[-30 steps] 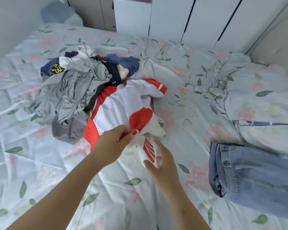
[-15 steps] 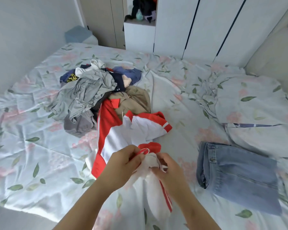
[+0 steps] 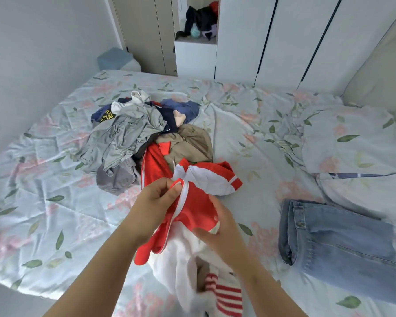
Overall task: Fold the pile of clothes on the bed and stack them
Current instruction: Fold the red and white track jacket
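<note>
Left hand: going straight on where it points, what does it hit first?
The left hand grips the red-and-white jacket, so that comes first: its bunched sleeve lies directly ahead, up-right. Beyond, probably bare bedsheet; depth is unclear.

We see soft, even daylight over the bed point(image 3: 44, 202), only faint shadows in its creases, no glare, wardrobe point(image 3: 261, 42) lines beyond the bed bowed by the wide lens, motion blur along the bed's near edge, mild softness throughout

Crumpled red-and-white jersey point(image 3: 192, 209) at front, jumbled clothes pile point(image 3: 128, 133) behind it, folded jeans point(image 3: 343, 245) at right
</note>
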